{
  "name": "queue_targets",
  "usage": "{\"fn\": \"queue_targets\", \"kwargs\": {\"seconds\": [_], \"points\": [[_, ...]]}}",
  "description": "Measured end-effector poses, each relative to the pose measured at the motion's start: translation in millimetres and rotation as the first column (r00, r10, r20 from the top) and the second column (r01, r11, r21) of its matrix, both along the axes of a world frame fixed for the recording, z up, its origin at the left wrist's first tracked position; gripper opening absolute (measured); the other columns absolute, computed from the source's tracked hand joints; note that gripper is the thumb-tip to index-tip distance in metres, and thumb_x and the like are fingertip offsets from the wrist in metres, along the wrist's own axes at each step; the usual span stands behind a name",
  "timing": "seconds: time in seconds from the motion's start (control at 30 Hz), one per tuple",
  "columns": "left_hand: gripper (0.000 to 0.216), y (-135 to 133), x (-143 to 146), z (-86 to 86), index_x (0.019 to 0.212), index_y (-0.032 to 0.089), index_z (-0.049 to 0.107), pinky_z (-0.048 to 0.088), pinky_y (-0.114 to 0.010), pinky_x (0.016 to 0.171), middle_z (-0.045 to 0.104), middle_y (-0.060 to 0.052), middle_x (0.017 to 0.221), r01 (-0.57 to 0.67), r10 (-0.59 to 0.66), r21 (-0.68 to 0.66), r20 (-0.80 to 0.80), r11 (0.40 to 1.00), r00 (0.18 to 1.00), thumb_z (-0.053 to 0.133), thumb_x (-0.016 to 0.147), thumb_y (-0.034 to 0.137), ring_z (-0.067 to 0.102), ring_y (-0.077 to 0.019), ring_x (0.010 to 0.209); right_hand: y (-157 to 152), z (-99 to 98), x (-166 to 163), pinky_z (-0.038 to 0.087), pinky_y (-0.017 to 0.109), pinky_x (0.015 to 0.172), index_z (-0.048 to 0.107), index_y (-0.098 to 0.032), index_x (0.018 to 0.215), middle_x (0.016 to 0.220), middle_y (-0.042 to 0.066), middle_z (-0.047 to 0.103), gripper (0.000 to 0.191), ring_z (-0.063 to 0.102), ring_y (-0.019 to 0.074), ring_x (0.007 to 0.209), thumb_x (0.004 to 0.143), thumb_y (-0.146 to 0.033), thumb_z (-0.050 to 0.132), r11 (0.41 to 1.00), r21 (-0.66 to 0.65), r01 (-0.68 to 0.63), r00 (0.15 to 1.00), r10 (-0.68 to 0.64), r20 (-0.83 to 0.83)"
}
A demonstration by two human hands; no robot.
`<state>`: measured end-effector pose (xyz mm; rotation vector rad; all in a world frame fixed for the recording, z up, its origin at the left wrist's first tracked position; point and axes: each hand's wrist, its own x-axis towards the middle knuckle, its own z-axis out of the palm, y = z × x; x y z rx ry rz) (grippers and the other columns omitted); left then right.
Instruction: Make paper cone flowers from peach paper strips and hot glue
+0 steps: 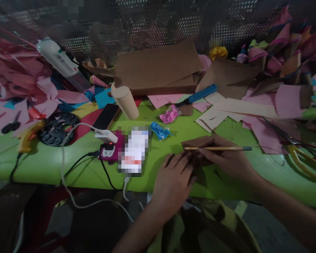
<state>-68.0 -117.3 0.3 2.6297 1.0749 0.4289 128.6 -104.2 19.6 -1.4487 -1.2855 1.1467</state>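
A slim wooden pencil [218, 148] with a grey end lies nearly level across my right hand [222, 154], its tapered end pointing left. The right thumb rests against it and the fingers are closed. Under and between both hands is a piece of brown paper [193, 142], mostly covered by fingers. My left hand [175, 177] reaches in from below, its fingers bent over the near side of that paper; the fingertips are partly hidden. Left of the hands lie a blue crumpled wrapper [160, 131] and a phone with a blurred screen [135, 151].
On the green table [173, 137] stands a cardboard tube [125, 102] before a brown cardboard box [158, 70]. A blue-handled cutter [202, 95] lies behind. Scissors [304, 158] are at right. A glue gun [31, 135], power strip [112, 151] and cables sit left.
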Motion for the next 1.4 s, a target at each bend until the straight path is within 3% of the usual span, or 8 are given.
{"fn": "queue_targets", "kwargs": {"seconds": [0.17, 0.37, 0.53, 0.77, 0.97, 1.07, 1.23, 1.4], "points": [[0.040, 0, 0, 0.6, 0.138, 0.019, 0.059, 0.040, -0.044, 0.119, 0.065, -0.006, 0.144, 0.002, -0.002, -0.009, 0.015, 1.000, 1.000, 0.051, 0.103, 0.036, 0.055, -0.0206, 0.137, 1, 1.5, 1, 0.060, 0.036, 0.065, 0.068, -0.026, 0.081, 0.094, 0.006, 0.080, 0.017, 0.074, 0.0257, 0.085, 0.082, -0.042, 0.073, 0.999, 0.037, 0.008, 0.999, -0.010, 0.044], [0.035, 1, -1, -0.4, 0.133, 0.020, 0.063, 0.042, -0.044, 0.118, 0.066, -0.007, 0.142, 0.000, 0.000, 0.009, -0.008, 1.000, 1.000, 0.053, 0.101, 0.033, 0.057, -0.0208, 0.135, 0, 1.1, 15, 0.052, 0.033, 0.054, 0.065, -0.025, 0.073, 0.064, 0.003, 0.070, 0.022, 0.066, 0.0217, 0.060, 0.077, -0.045, 0.073, 0.988, 0.101, 0.117, 0.961, -0.138, 0.239], [0.036, 1, -2, -2.0, 0.133, 0.019, 0.063, 0.042, -0.044, 0.118, 0.066, -0.006, 0.143, -0.006, 0.006, 0.008, 0.044, 1.000, 0.999, 0.052, 0.102, 0.034, 0.058, -0.0210, 0.133, -4, -3.4, 32, 0.051, 0.033, 0.054, 0.064, -0.025, 0.075, 0.066, 0.002, 0.070, 0.019, 0.067, 0.0222, 0.061, 0.079, -0.042, 0.072, 0.978, 0.089, 0.188, 0.946, -0.205, 0.250], [0.038, 1, -2, -1.1, 0.136, 0.021, 0.062, 0.043, -0.044, 0.118, 0.066, -0.006, 0.143, -0.017, 0.016, 0.016, 0.036, 1.000, 0.999, 0.055, 0.100, 0.030, 0.058, -0.0211, 0.133, -8, -7.7, 53, 0.046, 0.033, 0.055, 0.066, -0.025, 0.072, 0.066, 0.002, 0.068, 0.016, 0.062, 0.0219, 0.063, 0.078, -0.039, 0.071, 0.941, 0.212, 0.263, 0.867, -0.327, 0.376], [0.034, 2, -2, -2.1, 0.133, 0.025, 0.063, 0.044, -0.046, 0.115, 0.065, -0.003, 0.144, -0.010, 0.009, 0.039, 0.032, 0.999, 0.999, 0.054, 0.101, 0.030, 0.058, -0.0225, 0.132, -9, 0.9, 51, 0.049, 0.033, 0.057, 0.065, -0.025, 0.072, 0.063, 0.002, 0.070, 0.015, 0.064, 0.0204, 0.059, 0.075, -0.038, 0.074, 0.911, 0.230, 0.342, 0.881, -0.396, 0.259], [0.032, 1, -1, -2.7, 0.130, 0.023, 0.064, 0.043, -0.046, 0.116, 0.064, -0.004, 0.145, -0.002, 0.001, 0.065, 0.018, 0.998, 1.000, 0.052, 0.102, 0.032, 0.057, -0.0228, 0.134, -10, 7.2, 40, 0.052, 0.032, 0.056, 0.065, -0.025, 0.074, 0.062, 0.001, 0.070, 0.019, 0.066, 0.0203, 0.060, 0.074, -0.040, 0.077, 0.936, 0.181, 0.303, 0.923, -0.335, 0.188], [0.032, 0, 0, -1.6, 0.127, 0.021, 0.065, 0.043, -0.045, 0.115, 0.067, -0.006, 0.138, 0.008, -0.006, 0.077, -0.025, 0.997, 1.000, 0.055, 0.101, 0.033, 0.058, -0.0233, 0.130, -10, 6.6, 16, 0.058, 0.033, 0.057, 0.065, -0.024, 0.074, 0.065, 0.001, 0.070, 0.034, 0.068, 0.0205, 0.061, 0.074, -0.055, 0.079, 0.993, 0.019, 0.114, 0.993, -0.113, -0.023], [0.028, -1, 0, -0.3, 0.123, 0.020, 0.067, 0.045, -0.043, 0.113, 0.071, -0.005, 0.128, 0.024, -0.022, 0.052, -0.030, 0.998, 0.999, 0.056, 0.100, 0.032, 0.060, -0.0225, 0.123, -9, -0.6, 7, 0.057, 0.032, 0.058, 0.067, -0.023, 0.077, 0.070, 0.002, 0.069, 0.031, 0.066, 0.0198, 0.064, 0.078, -0.053, 0.076, 0.999, 0.028, 0.041, 0.999, -0.041, 0.019]]}}
